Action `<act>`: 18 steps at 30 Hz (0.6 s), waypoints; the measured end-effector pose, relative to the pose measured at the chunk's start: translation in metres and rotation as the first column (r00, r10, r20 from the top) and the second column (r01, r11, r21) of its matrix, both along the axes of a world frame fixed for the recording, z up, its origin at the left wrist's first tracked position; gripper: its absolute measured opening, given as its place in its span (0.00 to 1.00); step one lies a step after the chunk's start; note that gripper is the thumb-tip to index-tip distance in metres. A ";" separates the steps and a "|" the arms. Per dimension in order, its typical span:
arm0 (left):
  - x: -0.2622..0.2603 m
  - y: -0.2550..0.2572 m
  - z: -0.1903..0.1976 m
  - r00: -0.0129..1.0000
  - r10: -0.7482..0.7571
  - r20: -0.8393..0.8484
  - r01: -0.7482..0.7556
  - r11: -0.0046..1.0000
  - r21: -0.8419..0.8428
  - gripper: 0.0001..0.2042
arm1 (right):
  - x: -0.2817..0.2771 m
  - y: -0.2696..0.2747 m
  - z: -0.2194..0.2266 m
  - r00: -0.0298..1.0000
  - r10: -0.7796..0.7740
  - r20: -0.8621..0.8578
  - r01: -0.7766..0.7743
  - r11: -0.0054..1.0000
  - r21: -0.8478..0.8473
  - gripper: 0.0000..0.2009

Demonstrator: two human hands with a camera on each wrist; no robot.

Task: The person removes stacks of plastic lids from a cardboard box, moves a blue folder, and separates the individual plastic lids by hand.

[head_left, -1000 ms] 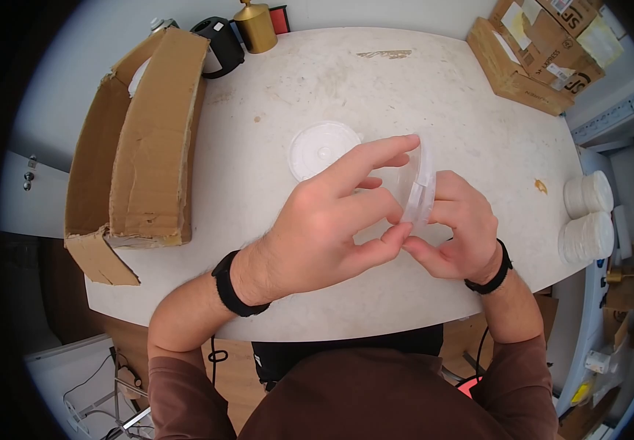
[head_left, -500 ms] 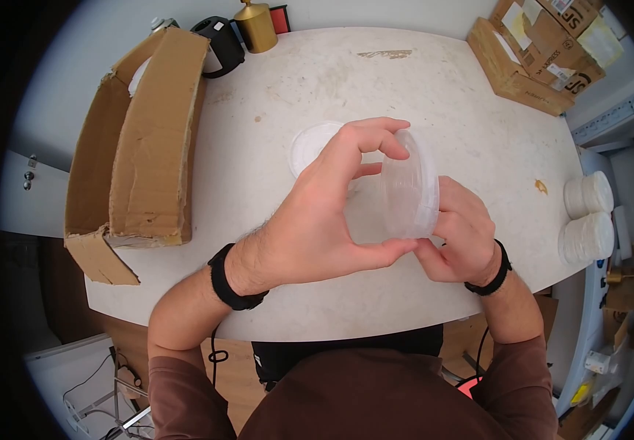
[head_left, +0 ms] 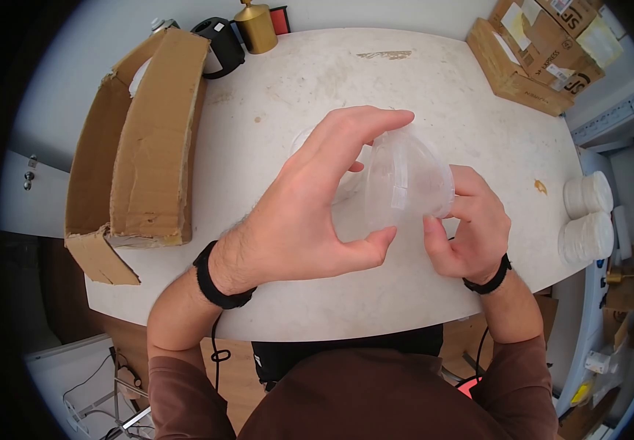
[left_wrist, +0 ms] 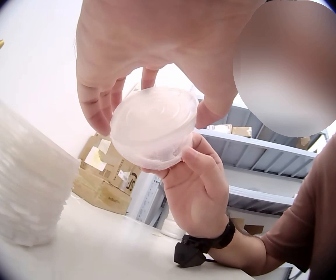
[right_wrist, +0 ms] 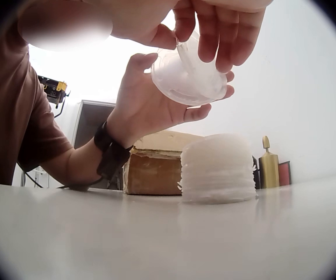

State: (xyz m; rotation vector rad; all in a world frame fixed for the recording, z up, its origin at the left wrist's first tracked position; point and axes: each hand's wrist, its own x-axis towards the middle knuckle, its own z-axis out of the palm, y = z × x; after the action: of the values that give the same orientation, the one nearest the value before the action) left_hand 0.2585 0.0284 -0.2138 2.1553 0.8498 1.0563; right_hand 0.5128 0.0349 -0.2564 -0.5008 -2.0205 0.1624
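Note:
A clear, round plastic tub (head_left: 423, 176) is held above the table between both hands, with a paler strip across it. My left hand (head_left: 306, 213) spans it from the left, fingers curved over the far edge and thumb at the near edge. My right hand (head_left: 472, 227) grips the right rim, thumb in front and fingers behind. In the left wrist view the tub (left_wrist: 153, 125) is tilted, its round face toward the camera. Below the hands, a stack of thin translucent plastic rounds (right_wrist: 217, 169) stands on the table, mostly hidden by my left hand in the head view.
A long open cardboard box (head_left: 152, 147) occupies the table's left side. Behind it stand a black container (head_left: 219, 48) and a brass-coloured bottle (head_left: 256, 29). More cardboard boxes (head_left: 533, 59) are at the back right. Two white rolls (head_left: 586, 236) sit by the right edge.
The tub has turned from nearly edge-on to show its round face. My left hand has spread wider around it and shifted slightly left; my right hand has moved slightly right.

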 end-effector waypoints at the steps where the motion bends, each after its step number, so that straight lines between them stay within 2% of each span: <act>1: -0.001 0.001 0.001 1.000 0.000 0.000 0.000 1.000 0.000 0.47 | 0.001 0.000 0.000 0.999 -0.034 -0.018 0.034 0.999 -0.007 0.13; 3: -0.002 0.002 0.002 0.998 -0.010 -0.058 0.017 0.993 0.114 0.47 | 0.002 -0.002 0.000 0.997 -0.070 -0.040 0.069 0.997 -0.017 0.12; 10: -0.007 0.001 0.011 0.992 0.039 -0.119 -0.029 0.996 0.081 0.46 | 0.008 -0.003 -0.002 0.979 -0.175 -0.105 0.175 0.984 -0.011 0.10; 12: -0.009 0.003 0.013 0.949 0.235 -0.208 -0.209 0.968 0.140 0.45 | 0.008 -0.002 -0.003 0.976 -0.185 -0.114 0.183 0.983 -0.022 0.10; 13: -0.011 0.006 0.012 0.949 0.235 -0.208 -0.210 0.968 0.139 0.45 | 0.008 -0.001 -0.004 0.973 -0.193 -0.123 0.191 0.981 -0.032 0.10; 15: -0.016 0.010 0.004 0.790 0.444 -0.423 -0.310 0.885 0.348 0.43 | 0.009 0.000 -0.005 0.974 -0.196 -0.115 0.194 0.981 -0.029 0.10; 16: -0.017 0.011 0.001 0.790 0.445 -0.423 -0.311 0.884 0.349 0.43 | 0.009 0.000 -0.005 0.974 -0.199 -0.107 0.197 0.980 -0.025 0.10; 18: -0.019 0.011 -0.006 0.681 0.456 -0.573 -0.333 0.890 0.313 0.38 | 0.008 0.000 -0.004 0.976 -0.192 -0.102 0.191 0.981 -0.020 0.10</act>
State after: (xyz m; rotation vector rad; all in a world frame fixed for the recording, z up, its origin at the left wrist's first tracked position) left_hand 0.2399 0.0397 -0.2201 2.6054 1.6585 0.5743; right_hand 0.5209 0.0349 -0.2608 -0.6766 -1.8597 0.0791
